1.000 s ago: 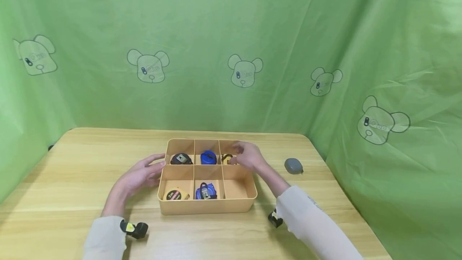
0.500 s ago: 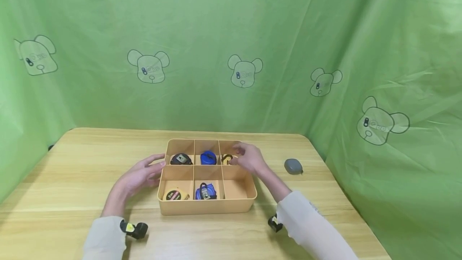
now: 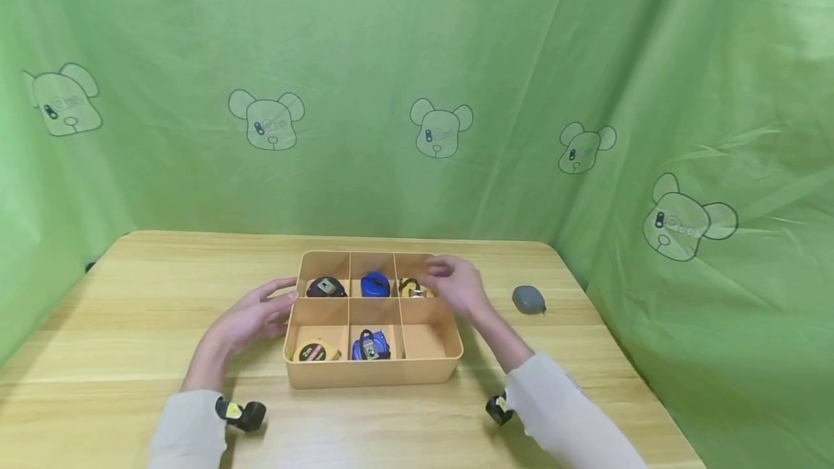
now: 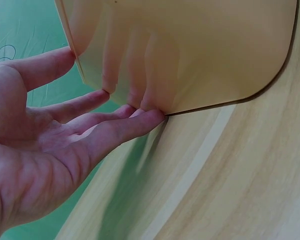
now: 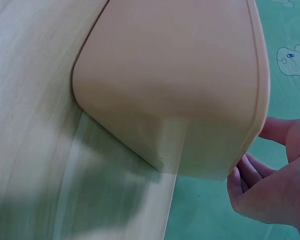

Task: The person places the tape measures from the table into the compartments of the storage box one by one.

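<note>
A tan box [image 3: 371,373] with several compartments stands on the table. My left hand [image 3: 250,317] touches its left side; in the left wrist view the thumb is at the rim and the extended fingers [image 4: 132,125] meet the outer wall. My right hand [image 3: 459,286] is over the back right compartment, loosely bent, thumb beside a yellow and black tape measure [image 3: 415,289] lying inside. The right wrist view shows that hand at the rim's far corner, fingertips partly hidden. Other compartments hold a black tape measure [image 3: 326,287], two blue tape measures [image 3: 374,284] and a yellow one [image 3: 317,351].
A grey rounded case [image 3: 528,299] lies on the wooden table [image 3: 195,259], right of the box. Green curtains [image 3: 365,179] with bear-head drawings hang behind and at the sides. Each wrist wears a small black camera [image 3: 241,415].
My right hand has drawn back slightly to the right, off the yellow and black tape measure, so more of it shows, including its metal hook. The left hand and the box stay put.
</note>
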A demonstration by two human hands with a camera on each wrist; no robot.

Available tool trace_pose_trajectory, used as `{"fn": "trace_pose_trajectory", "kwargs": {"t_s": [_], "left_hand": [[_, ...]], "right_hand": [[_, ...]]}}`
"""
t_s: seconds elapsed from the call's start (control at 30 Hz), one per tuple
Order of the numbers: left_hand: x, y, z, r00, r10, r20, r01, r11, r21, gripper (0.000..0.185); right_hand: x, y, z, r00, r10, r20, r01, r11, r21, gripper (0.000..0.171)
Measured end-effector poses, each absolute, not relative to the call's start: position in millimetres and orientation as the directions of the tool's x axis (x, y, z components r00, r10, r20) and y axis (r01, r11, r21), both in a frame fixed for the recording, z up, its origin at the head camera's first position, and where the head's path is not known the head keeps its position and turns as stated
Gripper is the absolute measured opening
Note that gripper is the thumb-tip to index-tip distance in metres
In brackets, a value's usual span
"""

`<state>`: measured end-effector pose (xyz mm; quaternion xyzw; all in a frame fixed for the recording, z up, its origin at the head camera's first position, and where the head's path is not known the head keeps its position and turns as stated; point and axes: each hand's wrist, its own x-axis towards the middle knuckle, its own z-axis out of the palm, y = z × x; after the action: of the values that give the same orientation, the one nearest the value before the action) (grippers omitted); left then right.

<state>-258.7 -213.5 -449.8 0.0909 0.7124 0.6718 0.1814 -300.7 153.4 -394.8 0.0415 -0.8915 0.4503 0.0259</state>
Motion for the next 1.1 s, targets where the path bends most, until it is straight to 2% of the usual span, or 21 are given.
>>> {"fn": "trace_pose_trajectory", "kwargs": {"t_s": [0.17, 0.37, 0.73, 1.1], "left_hand": [[-259, -214, -450, -0.919, 0.369, -0.139, -0.116, 0.084, 0.990, 0.074], [-259, -214, -449, -0.920, 0.363, -0.147, -0.124, 0.087, 0.988, 0.075], [-259, -214, -450, -0.919, 0.368, -0.142, -0.117, 0.092, 0.989, 0.069], [-259, -214, -451, -0.919, 0.371, -0.134, -0.108, 0.090, 0.990, 0.071]], "right_hand": [[-298, 158, -395, -0.991, 0.034, 0.130, -0.092, 0.536, -0.839, 0.038], [-300, 167, -397, -0.978, 0.122, 0.171, -0.078, 0.547, -0.834, 0.032], [-303, 189, -397, -0.970, 0.183, 0.158, -0.020, 0.592, -0.806, 0.032], [-303, 217, -394, -0.976, 0.180, 0.124, 0.011, 0.608, -0.794, 0.043]]}}
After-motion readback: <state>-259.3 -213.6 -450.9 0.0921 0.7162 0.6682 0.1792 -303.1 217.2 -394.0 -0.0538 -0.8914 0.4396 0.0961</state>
